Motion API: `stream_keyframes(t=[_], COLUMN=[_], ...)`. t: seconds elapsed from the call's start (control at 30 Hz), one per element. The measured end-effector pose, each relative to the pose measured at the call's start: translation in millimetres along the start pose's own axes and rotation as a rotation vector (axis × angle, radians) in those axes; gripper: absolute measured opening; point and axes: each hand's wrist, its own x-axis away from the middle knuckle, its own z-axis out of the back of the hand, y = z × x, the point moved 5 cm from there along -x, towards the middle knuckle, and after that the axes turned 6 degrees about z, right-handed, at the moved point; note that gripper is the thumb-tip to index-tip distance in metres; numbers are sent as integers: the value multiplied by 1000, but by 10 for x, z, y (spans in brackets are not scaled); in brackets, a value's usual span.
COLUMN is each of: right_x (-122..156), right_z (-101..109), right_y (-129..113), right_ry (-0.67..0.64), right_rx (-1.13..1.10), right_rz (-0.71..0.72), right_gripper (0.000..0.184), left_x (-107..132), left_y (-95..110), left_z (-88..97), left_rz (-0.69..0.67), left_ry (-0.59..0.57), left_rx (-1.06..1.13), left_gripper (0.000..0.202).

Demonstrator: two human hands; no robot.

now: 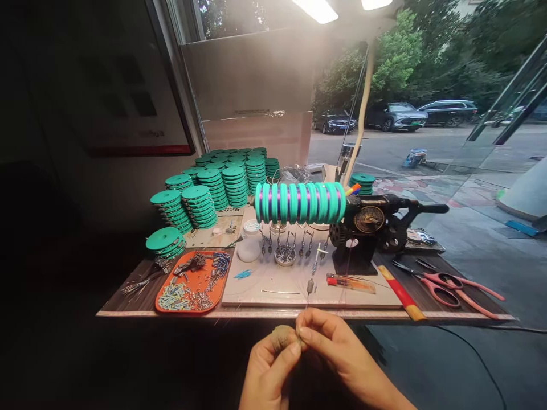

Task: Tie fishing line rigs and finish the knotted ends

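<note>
My left hand (273, 364) is in front of the table's near edge, its thumb and index finger pinched together; a tan wrap covers the index finger. Against it, my right hand (331, 347) is closed in a pinch. A thin fishing line runs from between the fingertips up to a small grey sinker (310, 286) on the board, below a white float piece (318, 251). What exactly sits between my left fingertips is too small to make out. Beyond hangs a row of turquoise spools (301, 203) with purple line, mounted on a black hand-cranked winder (363, 228).
An orange tray (160, 302) of small tackle parts lies left, with stacks of green spools (196, 205) behind. A lighter (350, 283) lies on the pale board (256, 296). To the right are a red-yellow stick (401, 292), scissors (442, 287) and pliers (474, 299).
</note>
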Motion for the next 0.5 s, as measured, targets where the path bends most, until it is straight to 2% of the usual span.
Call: stream_keyframes(t=[0.07, 0.13, 0.2, 0.23, 0.3, 0.37, 0.43, 0.5], right_x=[104, 268, 436, 479, 469, 427, 458, 624], right_z=[193, 509, 792, 880, 927, 880, 836, 815], right_y=[-82, -135, -68, 45, 334, 540, 593, 501], right_ry=[123, 398, 659, 713, 662, 588, 619, 769], right_rx=[127, 258, 316, 303, 227, 187, 227, 396], right_rz=[38, 118, 167, 113, -33, -75, -16, 99], right_gripper=[24, 28, 35, 39, 45, 44, 38, 31], left_x=[36, 70, 90, 94, 98, 99, 97, 92], left_y=[62, 130, 173, 181, 184, 179, 168, 160], left_z=[-5, 8, 4, -7, -28, -45, -69, -107], left_rz=[-13, -43, -50, -39, -14, 9, 31, 41], left_ry=[68, 141, 159, 149, 137, 139, 131, 104], left_rx=[-19, -62, -78, -72, -51, -40, -44, -58], left_gripper=[16, 15, 14, 14, 11, 10, 10, 10])
